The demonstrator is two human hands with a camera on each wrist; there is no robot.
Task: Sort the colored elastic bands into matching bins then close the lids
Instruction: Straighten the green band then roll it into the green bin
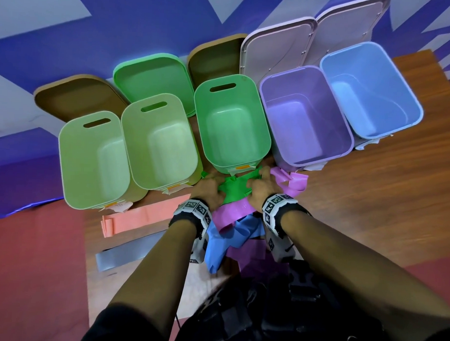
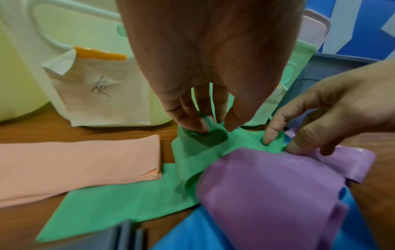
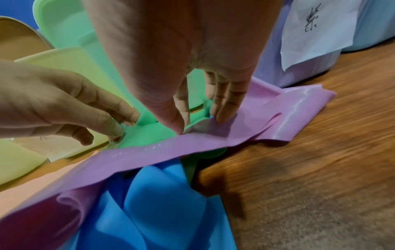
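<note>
A crumpled green band lies in front of the open green bin. My left hand pinches its left folds between thumb and fingers. My right hand pinches its right side with the thumb, and its other fingers rest on a lilac band. That lilac band drapes over the green one. Under it lie a blue band and a darker purple band. A salmon band and a grey band lie flat to the left.
Two pale green bins, a purple bin and a blue bin stand open in the row on the wooden table. Their lids, among them a green lid, lean against the wall behind. Paper labels hang on the bin fronts.
</note>
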